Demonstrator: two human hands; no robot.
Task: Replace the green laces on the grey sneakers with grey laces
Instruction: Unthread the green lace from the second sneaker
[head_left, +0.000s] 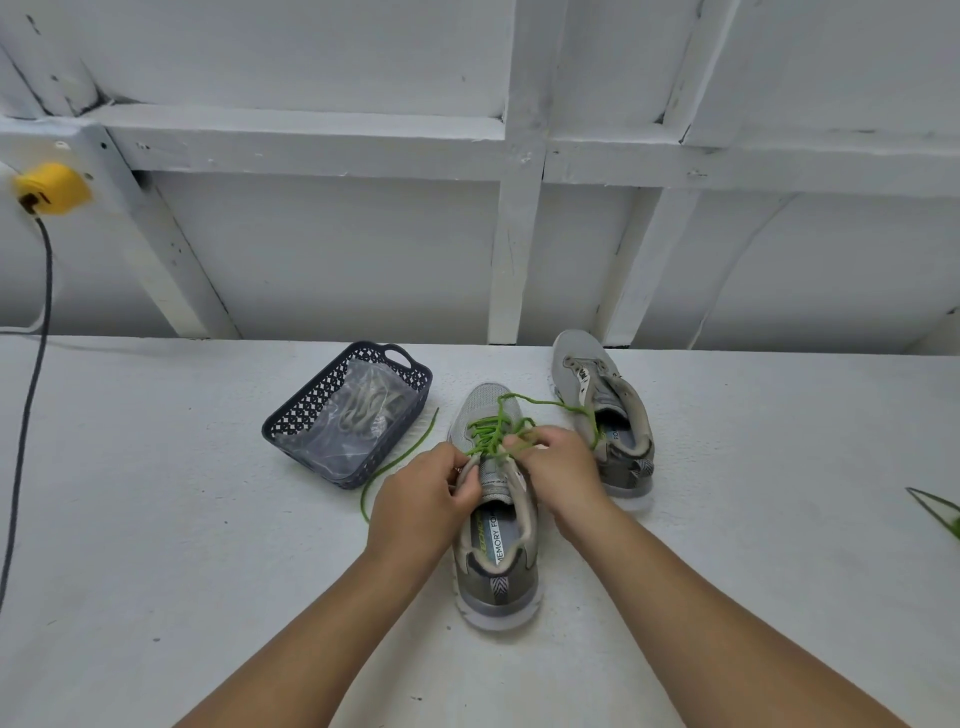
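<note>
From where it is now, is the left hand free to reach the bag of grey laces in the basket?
Probably yes, once it lets go. The left hand grips the near sneaker; the open-topped basket sits just beyond it, and nothing covers the bag of grey laces.

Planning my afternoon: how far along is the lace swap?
Early. Done: the far sneaker looks already unlaced. In hand: both hands are pulling the green lace from the near sneaker. Left: finishing that, then threading the grey laces, still bagged in the basket.
</note>
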